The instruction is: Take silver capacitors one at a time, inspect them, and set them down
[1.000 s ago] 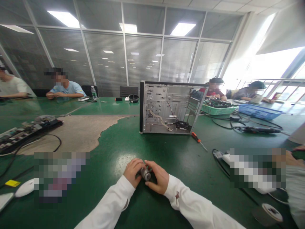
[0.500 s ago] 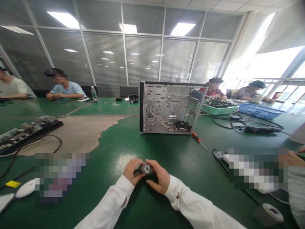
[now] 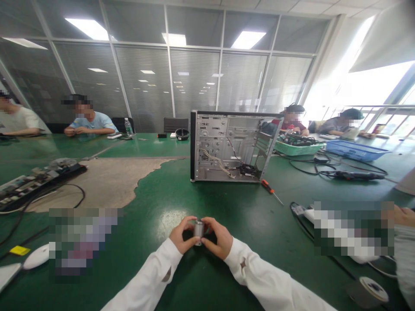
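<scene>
A small silvery metal cylinder (image 3: 199, 232) stands upright between my two hands, low in the middle of the view. My left hand (image 3: 183, 235) grips its left side with thumb and fingers. From the right, the thumb and fingertips of my right hand (image 3: 219, 237) press against it. Beyond my hands an open computer case (image 3: 233, 147) stands on the green table (image 3: 162, 194). An orange-handled screwdriver (image 3: 267, 187) lies at the case's lower right corner.
A power strip (image 3: 343, 237) and a cylindrical object (image 3: 368, 291) are at the right, near a person's hand (image 3: 403, 215). Farther back are a green basket (image 3: 301, 149), a blue basket (image 3: 356, 151) and cables. Circuit parts (image 3: 42, 181) lie left. Several people sit around the table.
The metal cylinder has turned from lying with its round end toward me to standing upright. My right thumb and fingers have closed in on it.
</scene>
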Available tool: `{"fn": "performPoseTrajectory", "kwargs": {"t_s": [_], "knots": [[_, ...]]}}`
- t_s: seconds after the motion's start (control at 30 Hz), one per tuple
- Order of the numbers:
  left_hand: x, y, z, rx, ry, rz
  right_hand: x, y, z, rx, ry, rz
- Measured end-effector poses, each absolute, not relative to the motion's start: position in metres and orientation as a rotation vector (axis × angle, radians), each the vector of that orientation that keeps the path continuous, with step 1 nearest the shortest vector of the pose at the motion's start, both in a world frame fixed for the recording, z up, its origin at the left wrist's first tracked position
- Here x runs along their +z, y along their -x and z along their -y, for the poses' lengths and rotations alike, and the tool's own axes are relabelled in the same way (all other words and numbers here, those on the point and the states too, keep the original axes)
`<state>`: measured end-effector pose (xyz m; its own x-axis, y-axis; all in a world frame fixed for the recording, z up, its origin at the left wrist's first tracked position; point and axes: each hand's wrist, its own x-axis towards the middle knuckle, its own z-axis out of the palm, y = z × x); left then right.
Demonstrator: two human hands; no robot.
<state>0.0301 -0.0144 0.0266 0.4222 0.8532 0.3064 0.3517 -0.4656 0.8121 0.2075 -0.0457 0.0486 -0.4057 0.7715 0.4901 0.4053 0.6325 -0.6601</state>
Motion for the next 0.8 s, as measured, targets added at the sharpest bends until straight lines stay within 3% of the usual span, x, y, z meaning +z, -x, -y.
{"fn": "performPoseTrajectory", "kwargs": {"t_s": [0.8], "knots": [[0.036,-0.029,0.018,0.849,-1.856,-0.949,0.026,-0.209,0.025,1.127,0.789,1.949]]}}
